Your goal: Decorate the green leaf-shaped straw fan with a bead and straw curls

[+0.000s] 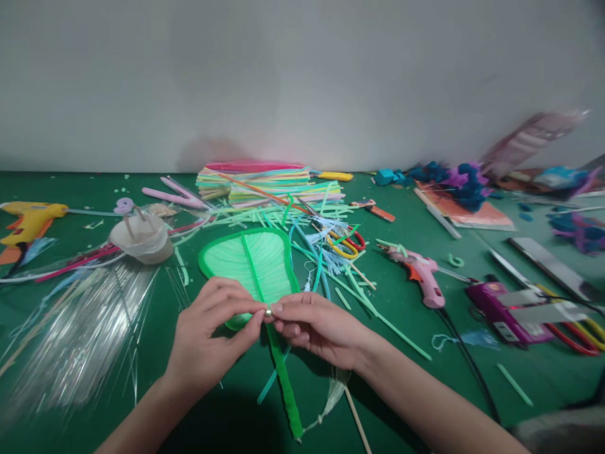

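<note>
Between my fingertips is a small shiny metallic bead [268, 312], pinched from both sides. My left hand [208, 331] is closed, thumb and forefinger meeting at the bead. My right hand [319, 325] is closed too, its thumb and fingers touching the bead from the right. Below both hands lies a green leaf-shaped fan [231, 255] with a darker green rim and midrib. Its green wrapped handle [283, 384] runs toward me, and a pale tassel [336, 384] is tied near the handle's end. My fingers cover where the fan meets its handle.
Bundled pastel strips [269, 186] lie against the wall. A yellow glue gun [33, 221] and a white cup [142, 239] are at left, above clear filaments [89, 334]. A pink glue gun [418, 274], scissors [347, 243] and a purple device [508, 312] lie to the right.
</note>
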